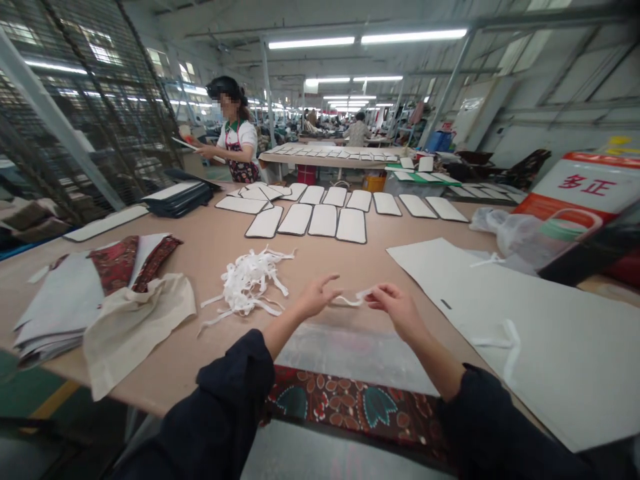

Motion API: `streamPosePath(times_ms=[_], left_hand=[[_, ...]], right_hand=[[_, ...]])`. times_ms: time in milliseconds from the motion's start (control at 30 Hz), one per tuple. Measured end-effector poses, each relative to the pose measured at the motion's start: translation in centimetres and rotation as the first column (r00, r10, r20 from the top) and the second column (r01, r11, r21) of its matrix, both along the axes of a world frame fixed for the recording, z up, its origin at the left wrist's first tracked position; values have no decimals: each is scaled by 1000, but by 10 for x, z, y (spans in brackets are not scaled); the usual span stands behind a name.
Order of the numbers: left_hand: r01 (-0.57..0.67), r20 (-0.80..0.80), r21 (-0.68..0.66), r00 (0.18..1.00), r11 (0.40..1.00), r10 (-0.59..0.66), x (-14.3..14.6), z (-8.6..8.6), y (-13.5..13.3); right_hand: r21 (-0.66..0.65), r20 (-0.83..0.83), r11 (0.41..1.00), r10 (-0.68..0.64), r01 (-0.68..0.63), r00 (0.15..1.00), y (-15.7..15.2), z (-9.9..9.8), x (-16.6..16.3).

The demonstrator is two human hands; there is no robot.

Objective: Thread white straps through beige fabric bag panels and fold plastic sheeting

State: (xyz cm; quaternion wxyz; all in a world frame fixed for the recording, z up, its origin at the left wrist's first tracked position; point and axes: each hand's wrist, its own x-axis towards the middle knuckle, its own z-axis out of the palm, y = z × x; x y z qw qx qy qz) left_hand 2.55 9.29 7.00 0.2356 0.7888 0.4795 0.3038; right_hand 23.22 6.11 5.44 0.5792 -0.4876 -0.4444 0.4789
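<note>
Both hands pinch a white strip [351, 299] above the table [210, 247]: left hand [316, 297] on one end, right hand [395, 303] on the other, just right of the strip pile [247, 283].

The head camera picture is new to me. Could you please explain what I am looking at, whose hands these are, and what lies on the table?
There is no machine here. The single picture comes from a camera worn on a person's head, looking forward and down, so the two dark-sleeved arms at the bottom are the wearer's own. The left hand and the right hand hold one short white strip between their fingers, above the table. To the left lies a loose heap of white strips, then a beige cloth and a stack of grey and red patterned pieces. Farther back are rows of white rounded panels. A big white sheet lies on the right, and a floral patterned fabric at the near edge. Another person works at the far side.
</note>
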Motion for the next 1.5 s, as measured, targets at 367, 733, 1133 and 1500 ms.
streamPosePath(times_ms=[367,733,1133,1500], left_hand=[[180,230,-399,969,899,-92,-12,9,-30],[-65,126,-566,978,822,164,-90,-39,-72],[-303,475,-579,629,757,616,-80,-64,-65],[-104,422,-509,835,854,353,-44,-16,-87]], right_hand=[[-84,-72,973,-220,214,973,-31,-18,40],[-348,-196,906,-322,241,926,-64,-97,86],[-244,-265,932,-330,268,906,-81,-76,72],[-245,98,964,-85,107,992,-95,-48,51]])
